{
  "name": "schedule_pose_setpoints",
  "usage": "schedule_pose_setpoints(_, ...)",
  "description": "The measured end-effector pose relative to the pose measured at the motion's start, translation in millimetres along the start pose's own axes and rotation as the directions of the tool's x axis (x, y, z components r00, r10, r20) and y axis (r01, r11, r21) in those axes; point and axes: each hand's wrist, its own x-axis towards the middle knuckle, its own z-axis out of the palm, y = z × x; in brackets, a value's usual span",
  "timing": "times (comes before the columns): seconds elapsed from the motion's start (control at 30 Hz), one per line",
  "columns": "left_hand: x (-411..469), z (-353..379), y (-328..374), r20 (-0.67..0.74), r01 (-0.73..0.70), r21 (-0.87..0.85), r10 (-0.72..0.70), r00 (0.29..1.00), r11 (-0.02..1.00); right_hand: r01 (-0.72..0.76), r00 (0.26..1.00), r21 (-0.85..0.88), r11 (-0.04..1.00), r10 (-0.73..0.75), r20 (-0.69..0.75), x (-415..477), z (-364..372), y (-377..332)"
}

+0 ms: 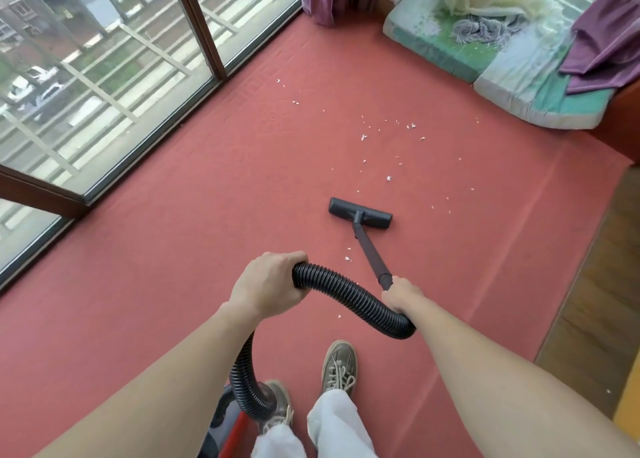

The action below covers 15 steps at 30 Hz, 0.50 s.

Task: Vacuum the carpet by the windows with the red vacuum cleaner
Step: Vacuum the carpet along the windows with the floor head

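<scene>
Red carpet (173,267) runs beside the windows (104,70), with cushions (485,59) at its far corner. Part of the red vacuum cleaner (235,433) shows by the shoes (339,367). Its black hose (339,291) loops between both hands. The left hand (270,284) wraps the hose, fingers curled shut; the right hand (401,295) grips the wand (370,253) likewise. The floor head (360,212) rests flat near white crumbs (388,139).

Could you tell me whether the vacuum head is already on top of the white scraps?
No, the vacuum head sits on bare carpet, with most white scraps beyond it.
</scene>
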Motion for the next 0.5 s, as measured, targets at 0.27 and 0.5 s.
schedule_pose_setpoints(0.27, -86.6, 16.9, 6.5, 0.102, -0.082, -0.01, 0.083, 0.991, 0.997, 0.038, 0.997, 0.073, 0.997, -0.042, 0.06, -67.0, 92.0, 45.4)
schedule_pose_setpoints(0.5, -191.7, 15.9, -7.6, 0.174, -0.057, 0.039, 0.049, 0.983, 0.998, 0.002, 0.995, 0.125, 0.992, -0.015, 0.098, -139.0, 179.5, 56.5)
